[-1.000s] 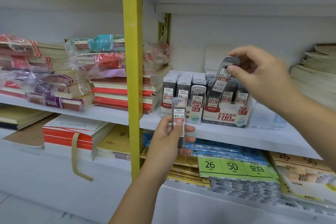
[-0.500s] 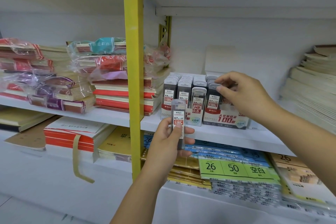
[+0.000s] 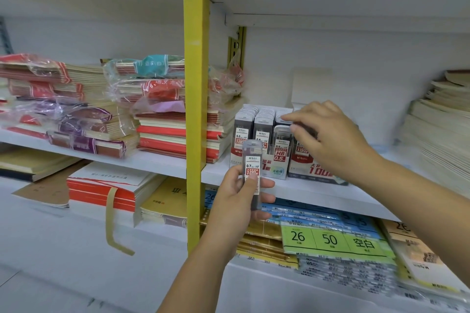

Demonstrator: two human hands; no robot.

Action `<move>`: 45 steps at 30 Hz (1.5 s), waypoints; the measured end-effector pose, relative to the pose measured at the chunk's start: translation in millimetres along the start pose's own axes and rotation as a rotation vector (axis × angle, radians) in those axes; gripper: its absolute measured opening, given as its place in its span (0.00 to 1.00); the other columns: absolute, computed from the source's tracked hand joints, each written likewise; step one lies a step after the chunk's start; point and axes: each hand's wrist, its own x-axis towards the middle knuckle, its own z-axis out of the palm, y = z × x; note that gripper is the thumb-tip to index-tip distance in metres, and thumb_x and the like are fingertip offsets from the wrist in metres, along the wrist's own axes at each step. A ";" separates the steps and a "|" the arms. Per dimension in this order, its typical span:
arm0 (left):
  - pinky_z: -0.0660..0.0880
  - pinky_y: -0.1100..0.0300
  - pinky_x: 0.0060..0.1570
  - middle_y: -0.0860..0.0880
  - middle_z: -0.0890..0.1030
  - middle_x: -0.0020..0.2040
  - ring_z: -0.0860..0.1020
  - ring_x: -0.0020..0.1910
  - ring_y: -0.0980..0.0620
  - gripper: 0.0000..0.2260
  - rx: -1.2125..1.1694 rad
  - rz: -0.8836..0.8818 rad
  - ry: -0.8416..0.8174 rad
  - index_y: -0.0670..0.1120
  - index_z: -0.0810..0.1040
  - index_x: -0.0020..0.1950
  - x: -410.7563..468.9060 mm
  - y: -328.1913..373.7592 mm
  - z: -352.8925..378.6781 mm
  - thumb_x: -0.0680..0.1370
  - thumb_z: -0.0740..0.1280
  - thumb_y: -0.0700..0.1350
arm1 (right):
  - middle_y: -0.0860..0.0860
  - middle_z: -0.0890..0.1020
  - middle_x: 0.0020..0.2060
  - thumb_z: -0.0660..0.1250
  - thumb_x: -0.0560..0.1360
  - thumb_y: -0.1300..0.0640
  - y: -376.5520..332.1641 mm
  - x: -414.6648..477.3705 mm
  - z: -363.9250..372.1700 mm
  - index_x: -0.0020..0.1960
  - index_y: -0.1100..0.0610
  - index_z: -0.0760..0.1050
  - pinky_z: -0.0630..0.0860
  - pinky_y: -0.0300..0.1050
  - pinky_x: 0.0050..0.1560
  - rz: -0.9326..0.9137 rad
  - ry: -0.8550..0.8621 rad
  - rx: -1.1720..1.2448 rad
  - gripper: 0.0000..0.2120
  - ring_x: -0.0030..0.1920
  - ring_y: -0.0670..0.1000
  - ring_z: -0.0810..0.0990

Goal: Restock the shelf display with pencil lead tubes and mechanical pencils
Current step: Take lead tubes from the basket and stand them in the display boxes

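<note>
At frame centre, tube in hand: a 0.7 HB pencil lead tube (image 3: 252, 160) stands upright in the left hand (image 3: 239, 201). The thumb presses on its label and the fingers wrap round behind. It is held just in front of the shelf edge, not in any box.
Right of centre, other hand: the right hand (image 3: 330, 140) reaches over the right display box (image 3: 315, 173) with its fingers bent down onto the tube tops. Blur hides whether it pinches a tube or only presses one in; cannot tell.
Display boxes: two stand side by side, touching, on the middle shelf (image 3: 318, 195). The left display box (image 3: 276, 171) is packed with 0.5 HB tubes and its rows look full. The right one is partly covered by the hand, so its fill is unclear.
Done, by my reading: most of the lead stock is seated.
Left to do: the held 0.7 tube needs a slot, probably in the right box. No mechanical pencils are in view, so that half looks unstarted.
Around: a yellow upright (image 3: 194, 109) just left of the boxes, wrapped notebook stacks (image 3: 162, 134) at mid-left, green label packs (image 3: 330, 239) at lower right, and a paper stack (image 3: 437, 134) at the right edge.
</note>
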 end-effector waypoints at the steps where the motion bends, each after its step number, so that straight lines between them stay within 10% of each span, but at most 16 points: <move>1: 0.81 0.61 0.32 0.52 0.87 0.47 0.86 0.43 0.53 0.07 -0.003 0.000 0.000 0.59 0.75 0.58 -0.4 0.1 -0.4 0.84 0.61 0.48 | 0.45 0.79 0.52 0.62 0.79 0.49 -2.8 1.2 1.5 0.64 0.47 0.76 0.68 0.46 0.50 -0.015 -0.020 -0.024 0.15 0.53 0.48 0.71; 8: 0.81 0.60 0.32 0.52 0.87 0.47 0.86 0.43 0.53 0.07 -0.022 0.008 0.011 0.58 0.75 0.59 1.0 2.2 -5.5 0.84 0.61 0.48 | 0.40 0.71 0.45 0.65 0.77 0.48 0.3 23.4 0.4 0.52 0.42 0.76 0.67 0.43 0.51 0.185 0.054 0.172 0.05 0.45 0.39 0.70; 18: 0.81 0.61 0.33 0.53 0.87 0.48 0.87 0.45 0.52 0.07 -0.034 0.005 -0.020 0.58 0.75 0.59 -3.6 8.5 -6.1 0.84 0.62 0.48 | 0.48 0.76 0.51 0.65 0.78 0.52 -3.6 7.7 11.1 0.61 0.50 0.80 0.62 0.43 0.51 0.094 0.166 -0.085 0.13 0.55 0.50 0.65; 24: 0.82 0.60 0.35 0.50 0.87 0.49 0.86 0.46 0.51 0.09 -0.027 0.020 -0.099 0.57 0.77 0.62 -9.3 7.7 1.6 0.83 0.64 0.49 | 0.40 0.81 0.46 0.66 0.78 0.54 -30.2 -32.1 12.5 0.62 0.44 0.77 0.73 0.31 0.47 0.153 0.116 0.545 0.14 0.46 0.41 0.77; 30: 0.82 0.61 0.36 0.54 0.86 0.52 0.85 0.49 0.55 0.08 0.110 0.065 -0.127 0.59 0.78 0.59 -10.5 3.5 18.5 0.82 0.65 0.50 | 0.41 0.85 0.45 0.68 0.77 0.58 -27.9 -48.5 7.4 0.54 0.35 0.75 0.79 0.45 0.50 0.258 -0.005 0.799 0.17 0.47 0.42 0.83; 35: 0.60 0.66 0.69 0.66 0.66 0.69 0.61 0.70 0.66 0.20 0.739 0.449 0.176 0.60 0.67 0.73 -1.7 -4.4 28.1 0.82 0.64 0.53 | 0.46 0.83 0.44 0.67 0.78 0.60 4.4 -34.8 -33.0 0.52 0.37 0.73 0.81 0.48 0.43 0.184 0.323 0.701 0.17 0.45 0.47 0.83; 40: 0.42 0.55 0.79 0.58 0.46 0.82 0.38 0.80 0.58 0.28 1.029 0.510 0.174 0.56 0.51 0.82 11.7 -10.5 25.1 0.83 0.58 0.55 | 0.42 0.80 0.46 0.66 0.78 0.61 18.0 -19.4 -36.4 0.57 0.47 0.71 0.78 0.38 0.44 0.046 0.291 0.410 0.13 0.46 0.42 0.79; 45: 0.41 0.54 0.80 0.59 0.42 0.81 0.35 0.79 0.59 0.29 1.080 0.529 0.154 0.57 0.47 0.82 18.2 -17.9 20.7 0.84 0.58 0.54 | 0.37 0.75 0.45 0.69 0.75 0.60 26.5 -6.4 -22.5 0.58 0.47 0.75 0.70 0.24 0.46 0.084 0.220 0.288 0.14 0.45 0.35 0.75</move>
